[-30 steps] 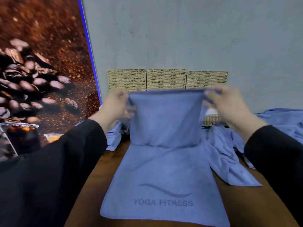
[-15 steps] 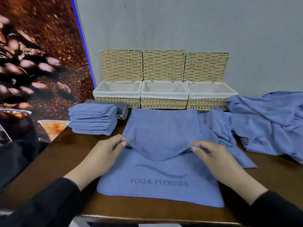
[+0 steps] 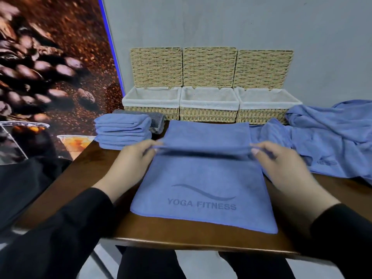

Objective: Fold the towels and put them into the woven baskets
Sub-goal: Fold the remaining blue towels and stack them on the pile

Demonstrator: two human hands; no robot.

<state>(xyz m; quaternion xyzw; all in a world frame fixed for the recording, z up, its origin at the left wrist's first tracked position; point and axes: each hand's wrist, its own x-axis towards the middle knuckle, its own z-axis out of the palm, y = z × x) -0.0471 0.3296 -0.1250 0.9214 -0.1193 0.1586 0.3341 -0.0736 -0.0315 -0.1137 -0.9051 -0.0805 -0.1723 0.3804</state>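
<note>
Our left hand (image 3: pixel 130 160) and right hand (image 3: pixel 281 164) each pinch, as far as blur shows, a corner of the towel (image 3: pixel 203 184), whose folded-over edge runs crosswise between them, in front of the woven baskets (image 3: pixel 209 103).

Three woven baskets (image 3: pixel 209 109) open-topped at table's (image 3: pixel 96 164) far edge, lids upright against wall. Approach flanked: stack of folded towels (image 3: pixel 122 133) left, heap of unfolded towels (image 3: pixel 326 141) right. Spread towel (image 3: pixel 203 178) fills the centre lane.
</note>
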